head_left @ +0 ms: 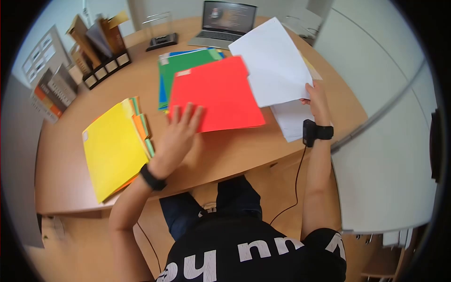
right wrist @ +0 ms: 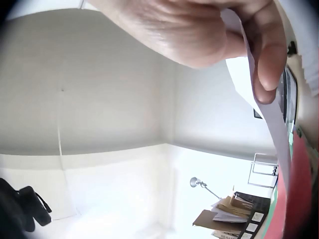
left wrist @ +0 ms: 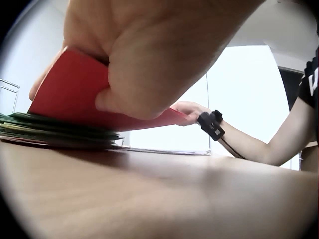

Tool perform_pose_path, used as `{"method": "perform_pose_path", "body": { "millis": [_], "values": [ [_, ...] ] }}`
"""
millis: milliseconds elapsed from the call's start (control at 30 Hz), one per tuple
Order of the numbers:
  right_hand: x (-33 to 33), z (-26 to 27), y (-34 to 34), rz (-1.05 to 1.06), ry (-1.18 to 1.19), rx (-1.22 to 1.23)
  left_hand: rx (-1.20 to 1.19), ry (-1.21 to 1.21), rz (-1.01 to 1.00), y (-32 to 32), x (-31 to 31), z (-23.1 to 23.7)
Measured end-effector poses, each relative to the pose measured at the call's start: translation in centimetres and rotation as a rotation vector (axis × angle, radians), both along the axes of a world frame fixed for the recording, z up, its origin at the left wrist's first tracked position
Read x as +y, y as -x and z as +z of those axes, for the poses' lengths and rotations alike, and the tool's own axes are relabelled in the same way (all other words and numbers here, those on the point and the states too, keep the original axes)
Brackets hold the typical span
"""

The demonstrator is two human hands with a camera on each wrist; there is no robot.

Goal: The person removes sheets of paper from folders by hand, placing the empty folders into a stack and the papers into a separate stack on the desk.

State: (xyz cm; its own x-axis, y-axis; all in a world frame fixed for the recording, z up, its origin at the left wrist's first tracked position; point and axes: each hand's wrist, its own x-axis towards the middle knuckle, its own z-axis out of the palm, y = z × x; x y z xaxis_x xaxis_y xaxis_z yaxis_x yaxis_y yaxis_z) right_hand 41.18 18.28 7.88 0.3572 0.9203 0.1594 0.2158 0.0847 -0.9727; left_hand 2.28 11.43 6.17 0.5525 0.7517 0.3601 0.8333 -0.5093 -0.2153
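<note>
My left hand (head_left: 179, 136) pinches the near left edge of a red folder (head_left: 221, 96), thumb below and fingers on top. In the left wrist view the red folder (left wrist: 75, 94) is tilted up above the table. Between the thumb and fingers of my right hand (head_left: 318, 101) is the lower right corner of a white sheet of paper (head_left: 272, 63). The sheet slants up and its left edge overlaps the red folder. Under the red one lie green folders (head_left: 199, 61) with blue edges showing. More white paper (head_left: 287, 124) rests on the table below the raised sheet.
Left of my left hand lies a stack topped by a yellow folder (head_left: 112, 148), with orange and green tabs. An open laptop (head_left: 225, 26) stands at the back, beside a wire stand (head_left: 162, 40). Books (head_left: 55, 91) and a black file holder (head_left: 109, 69) occupy the back left.
</note>
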Motion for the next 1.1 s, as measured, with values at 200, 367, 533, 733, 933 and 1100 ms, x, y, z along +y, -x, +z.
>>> {"method": "perform_pose_path", "body": {
  "millis": [200, 367, 533, 733, 933, 1100],
  "values": [
    [-2.9, -3.3, -12.5, -0.083, 0.145, 0.049, -0.254, -0.114, 0.254, 5.8, -8.2, 7.5],
    [-4.0, -6.1, -13.9, -0.156, 0.304, -0.116, -0.136, -0.111, 0.524, 12.0, -12.1, 3.6],
    [-4.0, -8.3, -14.8, -0.11, 0.249, -0.326, -0.118, 0.153, 0.748, 15.2, -15.9, 0.4],
    [-4.4, -5.4, -11.5, -0.252, 0.2, -1.271, -0.147, 0.391, 0.778, 16.8, -16.8, -0.4],
    [-6.4, 1.4, 2.3, 0.1, -0.019, -0.848, -0.097, 0.516, 0.601, 18.2, -14.0, 0.8],
    [-2.7, 1.8, 9.4, 0.384, -0.168, -0.725, -0.097, 0.595, 0.544, 19.4, -12.5, 1.9]
  ]
}}
